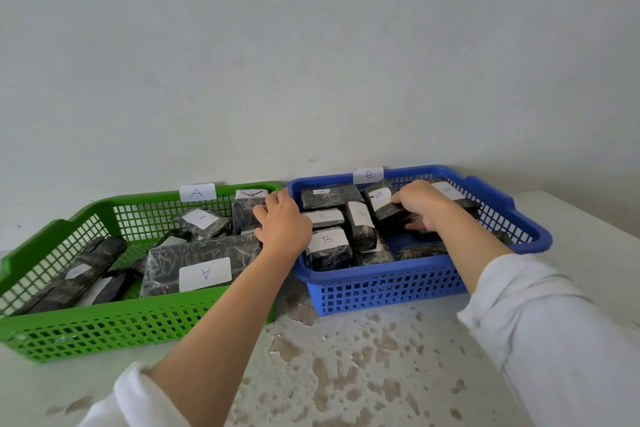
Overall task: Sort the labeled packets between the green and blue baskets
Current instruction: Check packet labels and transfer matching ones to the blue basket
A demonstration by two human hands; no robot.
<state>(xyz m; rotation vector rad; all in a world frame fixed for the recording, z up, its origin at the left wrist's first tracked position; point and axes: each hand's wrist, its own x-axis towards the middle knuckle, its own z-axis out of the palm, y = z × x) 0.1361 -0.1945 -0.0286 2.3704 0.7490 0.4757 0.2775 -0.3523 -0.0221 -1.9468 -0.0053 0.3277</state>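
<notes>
your right hand (420, 203) is closed around a dark packet (386, 206) marked b, tilted up inside the blue basket (381, 282). your left hand (282, 222) rests curled over where the two baskets meet, and i cannot tell whether it holds anything. the green basket (114, 326) just beside has packets marked a.

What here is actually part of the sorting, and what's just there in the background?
Part of the job:
green basket tagged A
blue basket tagged B
A packets
B packets
left hand resting where the baskets meet
right hand gripping a B packet

Just there:
table, its top blotched and peeling
wall
</notes>
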